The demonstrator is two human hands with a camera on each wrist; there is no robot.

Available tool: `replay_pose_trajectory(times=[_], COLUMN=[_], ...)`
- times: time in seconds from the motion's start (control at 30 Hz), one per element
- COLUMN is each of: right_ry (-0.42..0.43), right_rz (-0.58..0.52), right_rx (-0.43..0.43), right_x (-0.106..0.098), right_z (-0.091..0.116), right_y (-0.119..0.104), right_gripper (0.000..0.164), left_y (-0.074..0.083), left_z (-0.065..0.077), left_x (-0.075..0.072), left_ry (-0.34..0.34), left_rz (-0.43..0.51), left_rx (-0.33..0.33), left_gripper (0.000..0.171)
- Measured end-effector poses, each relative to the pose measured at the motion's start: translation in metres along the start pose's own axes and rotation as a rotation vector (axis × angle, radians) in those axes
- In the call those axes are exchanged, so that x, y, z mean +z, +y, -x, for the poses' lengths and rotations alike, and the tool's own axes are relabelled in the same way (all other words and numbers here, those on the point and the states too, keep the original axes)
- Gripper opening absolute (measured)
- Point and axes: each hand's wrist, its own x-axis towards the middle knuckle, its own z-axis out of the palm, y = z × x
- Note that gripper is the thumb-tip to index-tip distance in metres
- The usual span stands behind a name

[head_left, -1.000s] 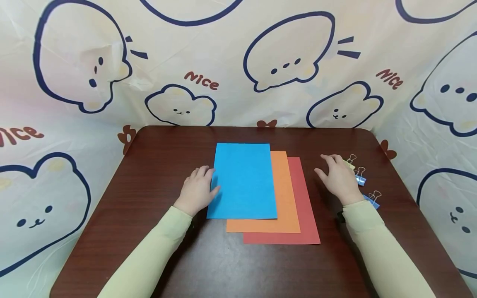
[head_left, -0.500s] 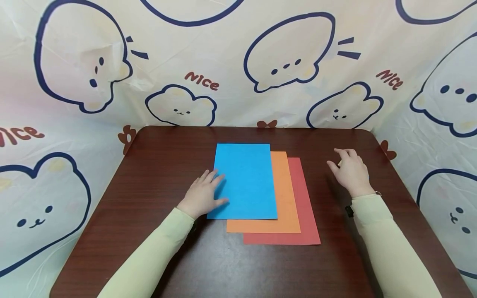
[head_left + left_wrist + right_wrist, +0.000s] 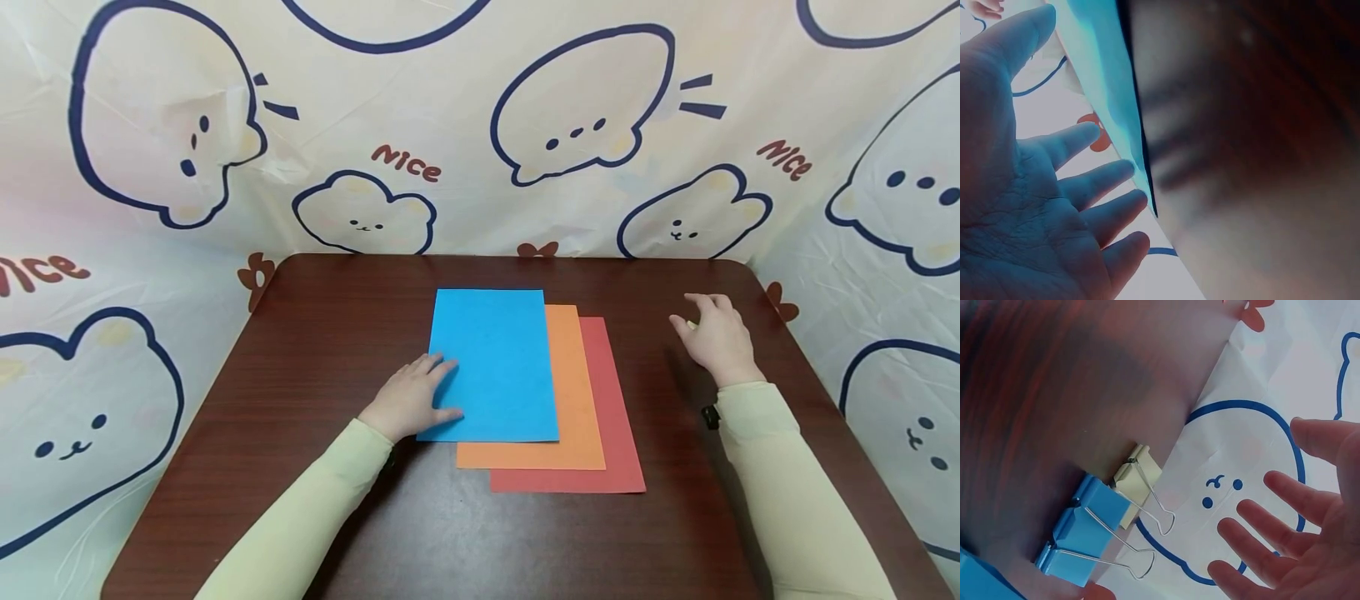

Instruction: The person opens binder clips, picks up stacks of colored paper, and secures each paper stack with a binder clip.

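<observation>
A blue sheet of paper [image 3: 491, 350] overlaps an orange sheet [image 3: 573, 375] and a red sheet [image 3: 618, 450] on the table. My left hand [image 3: 408, 396] is spread over the blue sheet's lower left edge; whether its fingertips touch the paper I cannot tell. In the left wrist view the fingers of that hand [image 3: 1029, 187] are straight and hold nothing. My right hand [image 3: 720, 337] is above the table's right side, fingers apart and holding nothing. Near it in the right wrist view lie a blue binder clip [image 3: 1082, 531], a pale yellow one [image 3: 1138, 484] and part of another blue clip [image 3: 982, 581].
The dark brown wooden table [image 3: 337, 317] has rounded far corners. A pale curtain [image 3: 465, 200] with cartoon outlines hangs behind it and along both sides. Seen from the head, my right hand and sleeve [image 3: 795, 483] hide most of the clips.
My left hand has slid right and slightly nearer, further over the blue sheet. My right hand has moved right and a little away, covering the clips that showed beside it. The sheets have stayed still.
</observation>
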Motion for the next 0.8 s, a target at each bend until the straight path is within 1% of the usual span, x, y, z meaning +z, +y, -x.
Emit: replay_pose_trajectory(times=[0.2, 0.37, 0.53, 0.8], right_ry=[-0.035, -0.068, -0.108, -0.232], right_rz=[-0.004, 0.025, 0.069, 0.145], right_rx=[0.003, -0.006, -0.02, -0.059], right_x=[-0.005, -0.011, -0.014, -0.024], right_z=[-0.006, -0.01, -0.016, -0.027], right_y=[0.001, 0.007, 0.015, 0.03], right_gripper=[0.056, 0.057, 0.056, 0.047], left_y=[0.0, 0.0, 0.0, 0.002], left_z=[0.0, 0.0, -0.001, -0.002], left_x=[0.0, 0.0, -0.001, -0.002], left_ry=[-0.031, -0.051, -0.056, -0.061], left_rz=[0.019, 0.019, 0.0, -0.009], left_rx=[-0.021, -0.024, -0.021, -0.022], left_gripper=[0.085, 0.083, 0.082, 0.082])
